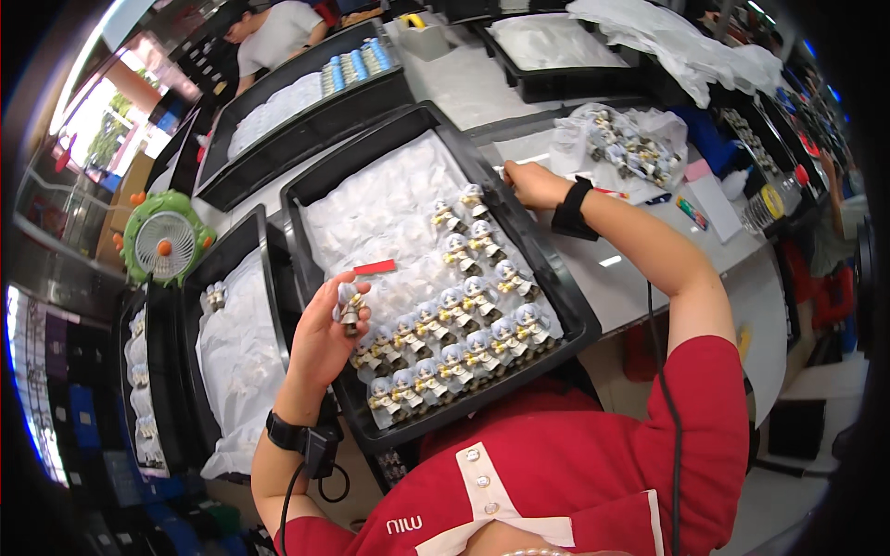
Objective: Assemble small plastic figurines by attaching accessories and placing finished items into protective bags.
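My left hand [326, 334] holds a small white-haired figurine [349, 306] over the near left part of a black tray [556, 287]. The tray is lined with white padding and carries several rows of matching figurines [468, 329]. A small red strip [375, 268] lies on the padding just above my left hand. My right hand [528, 183] reaches past the tray's far right edge, fingers closed on a thin white stick-like item [508, 167], toward a clear bag of figurines [630, 144].
A second black tray [188, 315] with white padding and a few figurines sits at the left. A green desk fan [162, 239] stands beyond it. More trays [306, 102] lie farther back, where another person [273, 32] works. Bottles and small items sit at the right.
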Motion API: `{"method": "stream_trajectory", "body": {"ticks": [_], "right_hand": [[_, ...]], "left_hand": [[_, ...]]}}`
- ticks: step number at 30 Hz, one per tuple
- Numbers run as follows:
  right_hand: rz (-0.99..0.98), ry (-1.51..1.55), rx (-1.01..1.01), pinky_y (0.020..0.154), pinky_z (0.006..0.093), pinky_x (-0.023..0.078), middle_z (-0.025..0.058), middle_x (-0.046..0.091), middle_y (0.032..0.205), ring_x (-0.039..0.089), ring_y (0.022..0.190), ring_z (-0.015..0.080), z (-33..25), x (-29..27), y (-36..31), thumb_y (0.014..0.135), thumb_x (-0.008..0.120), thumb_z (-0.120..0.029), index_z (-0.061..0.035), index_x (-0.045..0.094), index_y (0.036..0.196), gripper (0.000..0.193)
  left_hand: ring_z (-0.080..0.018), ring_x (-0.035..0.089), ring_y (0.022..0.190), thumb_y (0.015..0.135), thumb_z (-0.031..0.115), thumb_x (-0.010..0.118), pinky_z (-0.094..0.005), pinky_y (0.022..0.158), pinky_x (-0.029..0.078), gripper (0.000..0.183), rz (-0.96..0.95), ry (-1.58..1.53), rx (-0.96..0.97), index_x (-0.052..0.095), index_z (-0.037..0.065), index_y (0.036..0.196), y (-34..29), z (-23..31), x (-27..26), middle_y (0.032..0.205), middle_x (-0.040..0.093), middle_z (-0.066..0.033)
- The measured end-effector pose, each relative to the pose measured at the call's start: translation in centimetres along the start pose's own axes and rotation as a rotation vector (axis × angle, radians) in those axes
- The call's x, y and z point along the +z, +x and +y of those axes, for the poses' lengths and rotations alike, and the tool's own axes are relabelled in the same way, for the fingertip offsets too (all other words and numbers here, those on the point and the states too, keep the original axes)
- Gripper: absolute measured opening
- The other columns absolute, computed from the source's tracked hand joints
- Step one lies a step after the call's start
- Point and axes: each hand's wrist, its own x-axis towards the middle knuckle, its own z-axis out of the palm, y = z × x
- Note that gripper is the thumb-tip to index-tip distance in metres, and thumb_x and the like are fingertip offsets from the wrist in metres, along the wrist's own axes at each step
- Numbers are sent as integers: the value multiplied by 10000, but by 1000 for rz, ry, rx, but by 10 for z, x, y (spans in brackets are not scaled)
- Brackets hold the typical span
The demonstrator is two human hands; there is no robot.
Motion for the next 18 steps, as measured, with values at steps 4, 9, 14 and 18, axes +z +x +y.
{"method": "stream_trajectory", "body": {"ticks": [4, 9, 14, 18], "right_hand": [[92, 27, 124, 687, 491, 467, 309, 600, 822, 592, 828, 458, 19, 17, 6, 804, 495, -83, 81, 489, 933, 209], [-231, 501, 451, 503, 206, 422, 14, 560, 639, 536, 557, 69, -6, -52, 3, 764, 607, -163, 12, 636, 811, 184], [-103, 990, 179, 624, 144, 426, -5, 539, 775, 525, 672, 53, -88, -124, 21, 802, 569, -104, -11, 568, 1029, 246], [-21, 1165, -111, 551, 165, 350, -3, 506, 815, 459, 657, 41, -169, -125, 31, 877, 520, -133, 26, 533, 1120, 290]], "left_hand": [[-144, 512, 803, 973, 288, 383, -242, 702, 434, 374, -77, -55, 74, 420, 44, 1254, 5, 0, 3, 1131, 548, -88], [-163, 527, 858, 957, 217, 372, -266, 748, 452, 397, -59, -124, 90, 367, 6, 1294, 4, 4, 9, 1137, 538, -117], [-169, 537, 894, 963, 175, 363, -278, 767, 458, 383, -30, -166, 151, 342, 5, 1305, -4, 7, 5, 1163, 523, -121], [-167, 541, 912, 966, 165, 375, -275, 771, 466, 374, -22, -146, 190, 339, 21, 1309, -7, 6, 3, 1192, 508, -126]]}}
